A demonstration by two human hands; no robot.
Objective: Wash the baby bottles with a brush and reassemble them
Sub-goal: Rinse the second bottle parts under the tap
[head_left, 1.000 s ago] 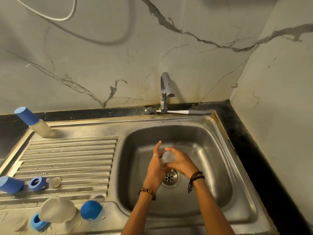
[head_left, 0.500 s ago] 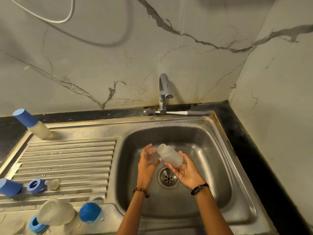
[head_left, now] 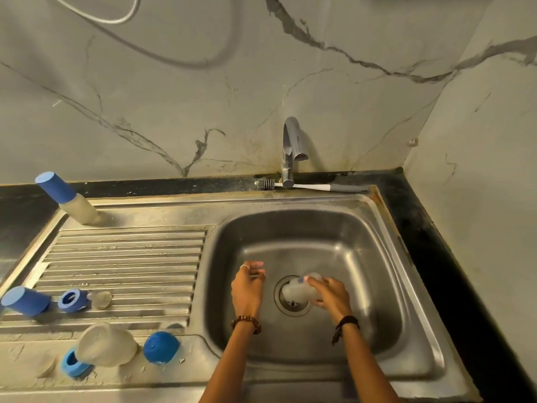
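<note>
My right hand [head_left: 329, 295] grips a small frosted bottle body [head_left: 296, 290] low in the sink basin [head_left: 363, 251], tipped on its side over the drain [head_left: 292, 306]. My left hand [head_left: 247, 286] hovers apart to the left, fingers loosely curled, holding nothing I can make out. The bottle brush [head_left: 308, 186] lies on the ledge behind the tap [head_left: 290, 152]. On the drainboard [head_left: 125, 257] lie a blue cap [head_left: 24, 301], a blue ring [head_left: 71, 299], a clear teat [head_left: 100, 299], a wide frosted bottle [head_left: 106, 344] on a blue ring [head_left: 72, 365], and a round blue cap [head_left: 161, 347].
An assembled bottle with a blue cap [head_left: 66, 199] stands at the back left corner of the drainboard. A black counter edge [head_left: 430, 242] runs along the right of the sink. Marble walls close in behind and on the right.
The bottle body went from between both hands, raised, down to the drain in my right hand alone. My left hand let go and moved left.
</note>
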